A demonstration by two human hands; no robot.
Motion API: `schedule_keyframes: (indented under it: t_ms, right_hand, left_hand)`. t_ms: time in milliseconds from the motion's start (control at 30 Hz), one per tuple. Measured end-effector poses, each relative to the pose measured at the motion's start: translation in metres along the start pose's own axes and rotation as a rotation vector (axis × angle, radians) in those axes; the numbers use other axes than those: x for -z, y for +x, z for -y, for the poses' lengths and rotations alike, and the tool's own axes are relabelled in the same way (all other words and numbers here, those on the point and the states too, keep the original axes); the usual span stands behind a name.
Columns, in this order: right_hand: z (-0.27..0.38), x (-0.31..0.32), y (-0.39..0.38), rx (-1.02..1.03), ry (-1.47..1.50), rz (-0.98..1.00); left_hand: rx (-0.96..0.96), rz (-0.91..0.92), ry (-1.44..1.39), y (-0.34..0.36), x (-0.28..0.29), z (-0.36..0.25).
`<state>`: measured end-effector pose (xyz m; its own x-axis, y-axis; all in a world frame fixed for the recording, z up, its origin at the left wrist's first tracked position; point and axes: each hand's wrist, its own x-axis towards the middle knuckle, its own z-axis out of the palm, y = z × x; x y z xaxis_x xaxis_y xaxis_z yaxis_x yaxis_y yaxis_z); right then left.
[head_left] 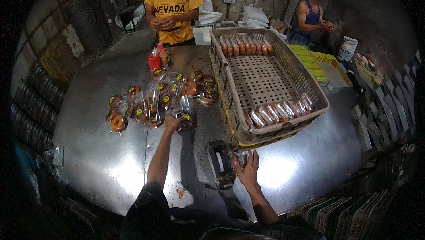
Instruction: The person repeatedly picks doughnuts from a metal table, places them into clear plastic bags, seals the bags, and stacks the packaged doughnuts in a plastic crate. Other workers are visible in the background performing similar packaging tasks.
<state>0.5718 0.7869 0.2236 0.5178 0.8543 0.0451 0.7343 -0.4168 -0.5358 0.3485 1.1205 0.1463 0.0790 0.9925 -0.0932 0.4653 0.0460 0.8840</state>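
On the metal table, my left hand (173, 123) is closed on the near edge of a clear bag of doughnuts (187, 118) with a round yellow label. That bag lies at the near right of a loose pile of similar doughnut bags (164, 90). My right hand (249, 169) grips another clear doughnut bag (240, 159), its fingers pointing away from me. This bag is held against the right side of a dark tape dispenser (220, 162) with a pale roll in it. My palm hides part of the bag.
Right of the pile stands a large plastic crate (228, 100), with rows of bagged doughnuts at its far and near ends. A red holder (155, 59) sits behind the pile. Across the table is a person in a yellow shirt (172, 5); another person (310, 16) works at far right.
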Motion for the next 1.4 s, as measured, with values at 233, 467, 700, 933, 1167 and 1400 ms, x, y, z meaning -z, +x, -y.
schedule_keyframes:
  t_ms: [233, 467, 700, 933, 1167, 1400]
  right_hand:
    - [0.074, 0.043, -0.021, 0.263, 0.813, 0.164]
    - [0.087, 0.075, -0.088, 0.117, 1.202, 0.489]
    - [0.081, 0.088, -0.117, 0.256, 1.478, 0.381]
    - [0.079, 0.105, -0.114, 0.026, 1.175, 0.766]
    - [0.086, 0.111, -0.128, 0.514, 0.989, 0.326]
    - [0.079, 0.113, -0.130, 0.469, 1.186, 0.382]
  left_hand:
    - [-0.265, 0.335, -0.717, -0.270, 0.009, -0.109]
    - [-0.063, 0.177, -0.838, -0.377, 0.038, -0.141]
    - [-0.431, 0.130, -0.797, -0.415, 0.033, -0.147]
    - [-0.560, 0.272, -0.421, -0.417, 0.047, -0.159]
    - [-0.295, -0.019, -0.905, -0.432, 0.028, -0.158]
    - [-0.079, 0.544, -0.942, -0.401, 0.047, -0.150]
